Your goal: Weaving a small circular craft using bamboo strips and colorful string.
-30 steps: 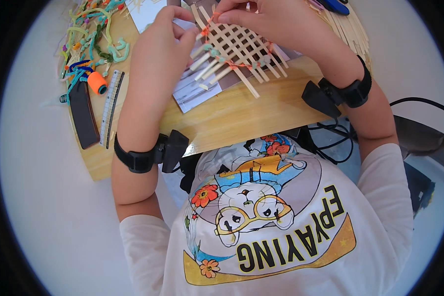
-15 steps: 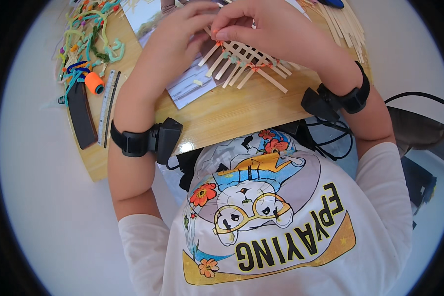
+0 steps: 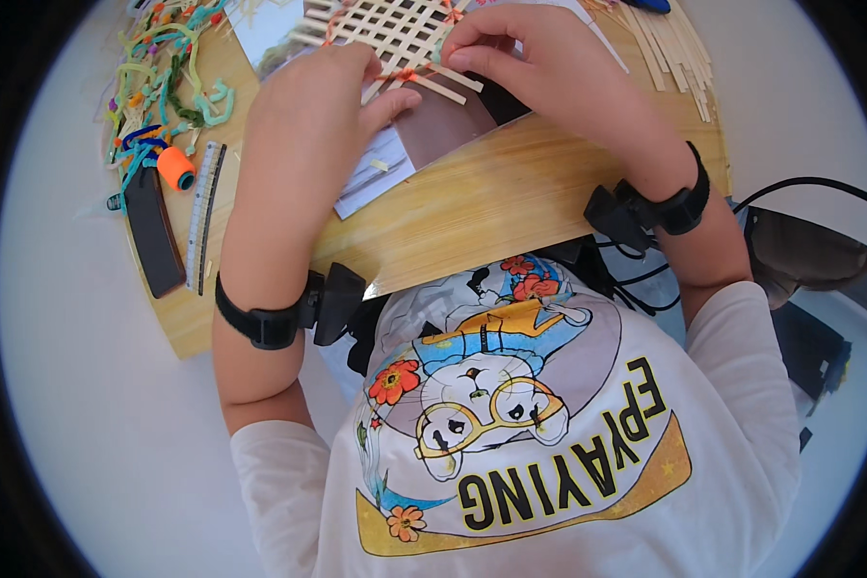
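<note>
At the top of the desk (image 3: pixel 511 207), a lattice (image 3: pixel 385 34) of pale wooden strips lies on a sheet (image 3: pixel 376 173), partly cut off by the frame edge.

Left hand (image 3: pixel 318 106): lies flat over the lattice's near left edge, fingers curled down, thumb out along a strip end. Touching the lattice; a pinch cannot be made out.

Right hand (image 3: pixel 520 53): fingertips drawn together, pinching at the lattice's right edge, just beside an orange tie (image 3: pixel 402 74) wound round a strip crossing. The two hands sit close, the tie between them.

Each forearm carries a black wrist band with a small black block attached.

Loose strips (image 3: pixel 669 53) lie in a bundle at the desk's upper right, apart from the lattice. Upper left: a tangle of coloured cords (image 3: pixel 164 77), green, blue and orange. Just below it an orange spool (image 3: pixel 175 167), then a ruler (image 3: pixel 202 217) and a black bar (image 3: pixel 152 231) lying side by side near the desk's left edge.
</note>
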A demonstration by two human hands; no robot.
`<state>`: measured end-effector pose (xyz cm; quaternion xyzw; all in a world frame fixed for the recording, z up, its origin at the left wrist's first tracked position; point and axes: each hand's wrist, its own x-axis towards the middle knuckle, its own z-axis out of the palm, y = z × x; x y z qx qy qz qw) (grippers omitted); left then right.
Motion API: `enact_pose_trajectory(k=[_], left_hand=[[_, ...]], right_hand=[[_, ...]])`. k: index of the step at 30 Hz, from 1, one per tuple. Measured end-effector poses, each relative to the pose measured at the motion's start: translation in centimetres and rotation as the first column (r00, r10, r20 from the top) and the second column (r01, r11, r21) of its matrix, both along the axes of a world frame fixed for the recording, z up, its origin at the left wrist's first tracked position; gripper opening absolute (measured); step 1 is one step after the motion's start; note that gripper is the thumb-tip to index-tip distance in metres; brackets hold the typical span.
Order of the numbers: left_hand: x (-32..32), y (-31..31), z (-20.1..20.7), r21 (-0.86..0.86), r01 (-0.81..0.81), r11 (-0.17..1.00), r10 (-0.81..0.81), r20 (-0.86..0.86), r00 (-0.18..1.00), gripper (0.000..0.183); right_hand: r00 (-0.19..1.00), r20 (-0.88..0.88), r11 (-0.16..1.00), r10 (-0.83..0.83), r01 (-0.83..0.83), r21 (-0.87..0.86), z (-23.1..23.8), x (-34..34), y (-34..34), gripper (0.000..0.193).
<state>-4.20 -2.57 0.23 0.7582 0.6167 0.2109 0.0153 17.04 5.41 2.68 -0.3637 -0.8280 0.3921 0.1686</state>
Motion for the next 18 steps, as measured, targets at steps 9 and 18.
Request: enact_pose_trajectory(k=[9,18], left_hand=[[-0.2,0.2,0.2,-0.085,0.187,0.979,-0.176,0.127,0.976,0.020],[1.3,0.4,-0.6,-0.095,0.109,0.990,-0.099,0.103,0.990,0.019]], right_hand=[[0.980,-0.144,0.989,-0.135,0.125,-0.077,-2.0,0.4,0.0,0.015],[0.969,-0.215,0.988,-0.124,0.101,-0.116,-2.5,0.6,-0.2,0.015]])
